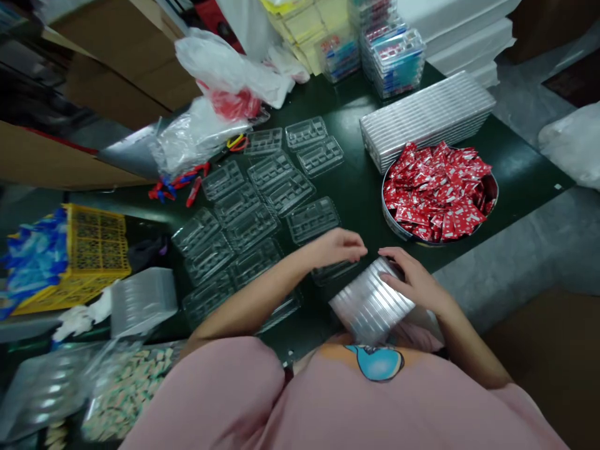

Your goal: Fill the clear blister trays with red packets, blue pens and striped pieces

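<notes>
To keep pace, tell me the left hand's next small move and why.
Probably peel one off the silvery block of stacked plastic trays: the right hand holds it, the left hand seems empty close by, and clear compartmented trays lie spread across the dark green table.

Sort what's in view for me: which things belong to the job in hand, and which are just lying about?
Likely in the job:
- tray stack, held by the right hand
- clear trays laid out on the table, beside the left hand
- red packets, possibly

Seemingly just lying about:
- scissors
- white plastic bag
- yellow crate
</notes>
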{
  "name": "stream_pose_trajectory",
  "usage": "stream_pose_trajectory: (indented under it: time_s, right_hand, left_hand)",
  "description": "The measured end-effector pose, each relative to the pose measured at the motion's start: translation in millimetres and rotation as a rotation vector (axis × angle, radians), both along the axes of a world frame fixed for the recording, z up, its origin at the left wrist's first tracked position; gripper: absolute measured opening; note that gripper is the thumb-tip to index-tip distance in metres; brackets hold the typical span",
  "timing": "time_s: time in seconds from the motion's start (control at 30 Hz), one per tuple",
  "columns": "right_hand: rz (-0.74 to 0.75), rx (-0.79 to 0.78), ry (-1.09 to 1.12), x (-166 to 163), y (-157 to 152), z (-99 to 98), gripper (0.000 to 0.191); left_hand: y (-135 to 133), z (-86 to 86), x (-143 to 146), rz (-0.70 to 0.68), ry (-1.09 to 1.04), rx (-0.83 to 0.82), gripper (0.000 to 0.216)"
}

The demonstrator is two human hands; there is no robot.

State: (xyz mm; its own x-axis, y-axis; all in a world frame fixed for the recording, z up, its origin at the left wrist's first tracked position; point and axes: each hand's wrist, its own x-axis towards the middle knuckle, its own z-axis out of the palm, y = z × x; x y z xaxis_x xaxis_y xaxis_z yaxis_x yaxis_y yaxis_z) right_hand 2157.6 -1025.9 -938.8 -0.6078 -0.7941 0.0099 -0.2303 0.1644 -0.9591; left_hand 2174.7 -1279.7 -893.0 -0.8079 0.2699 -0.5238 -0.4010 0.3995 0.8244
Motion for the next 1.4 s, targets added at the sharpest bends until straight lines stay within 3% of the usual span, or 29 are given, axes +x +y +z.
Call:
stream_pose_trajectory:
  time_s: [0.13,0.5,0.7,0.87,0.97,1.1,1.27,1.4]
  right_hand:
    - [0.013,-0.018,0.002,2.6,1.2,0.5,0.043]
    - [0.002,-0.021,-0.024,17.7,6.1,0.1,0.048]
    - [0.03,-0.056,0.044,18.7,6.9,1.8,0.044]
    - [0.033,-0.059,0.056,20.6,10.9,3.4,0.04]
    - [0.045,-0.076,0.054,22.1,12.8,0.9,0.039]
    - [0.046,-0.081,0.039,22.2,11.5,-2.4,0.04]
    - [0.065,-0.054,0.017,19.5,8.5,-1.7,0.04]
    - [0.06,-0.039,-0.011,15.8,9.8,-0.2,0.039]
  left_hand:
    - [14.3,-10.4,36.2,-0.009,-0.187,0.129,0.033]
    - [18.3,-21.6,47.0,0.25,-0.5,0.382,0.041]
    - [26.5,-17.2,55.8,0.372,-0.365,0.368,0.032]
    - [18.5,2.3,54.6,0.519,-0.117,0.18,0.026]
    - [-3.9,17.5,31.6,0.56,0.076,0.09,0.028]
    - [-46.5,22.0,-37.7,0.671,0.182,0.054,0.024]
    - [-83.4,-5.6,-132.4,0.716,-0.114,0.037,0.012]
    - [-95.1,-31.3,-174.7,0.692,-0.211,-0.075,0.008]
